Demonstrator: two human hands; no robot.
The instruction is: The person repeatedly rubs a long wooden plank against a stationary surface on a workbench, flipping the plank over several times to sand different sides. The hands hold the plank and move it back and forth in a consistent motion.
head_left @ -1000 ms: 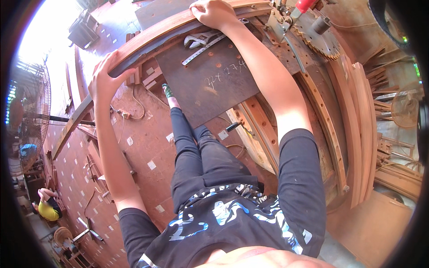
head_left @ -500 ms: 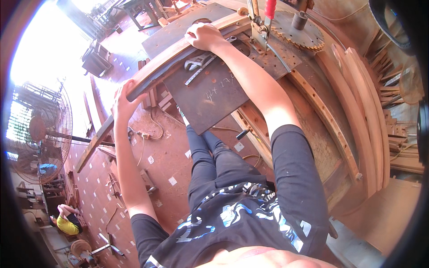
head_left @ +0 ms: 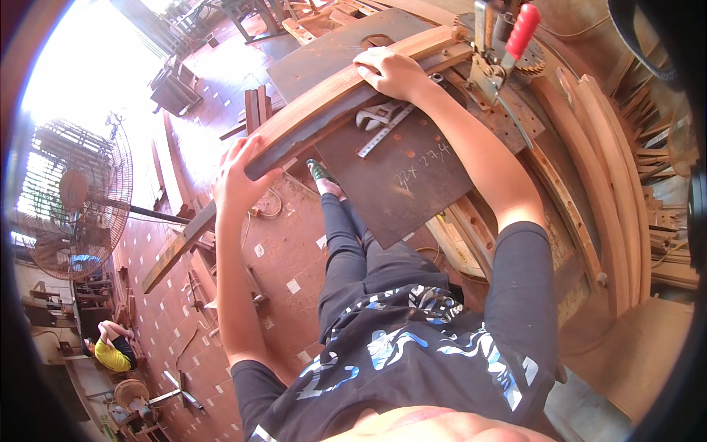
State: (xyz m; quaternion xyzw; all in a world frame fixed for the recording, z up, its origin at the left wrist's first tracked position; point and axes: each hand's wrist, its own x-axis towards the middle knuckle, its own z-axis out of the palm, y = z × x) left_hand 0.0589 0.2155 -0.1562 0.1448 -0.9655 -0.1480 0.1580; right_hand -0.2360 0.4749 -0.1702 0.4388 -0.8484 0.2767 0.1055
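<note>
A long, slightly curved wooden piece (head_left: 324, 92) lies along a darker curved jig (head_left: 291, 140) over the machine table. My left hand (head_left: 239, 173) is closed round the near left end of the pair, thumb apart underneath. My right hand (head_left: 390, 71) lies farther along, its fingers curled over the top of the wood. Beside that forearm, an adjustable wrench (head_left: 377, 116) and a steel ruler (head_left: 387, 131) rest on the dark metal plate (head_left: 398, 177). At the far end stands a toggle clamp with a red handle (head_left: 523, 31).
Behind the clamp, a toothed circular saw blade (head_left: 532, 60) is partly hidden. Curved wooden pieces (head_left: 604, 169) are stacked at the right. A large fan (head_left: 74, 195) stands at the left, and a person in yellow (head_left: 112, 355) is low down beyond it. Cables lie on the tiled floor.
The view has shifted, so the table, wood and both hands appear farther right. The clamp now covers much of the saw blade. Both hands keep their hold on the wood.
</note>
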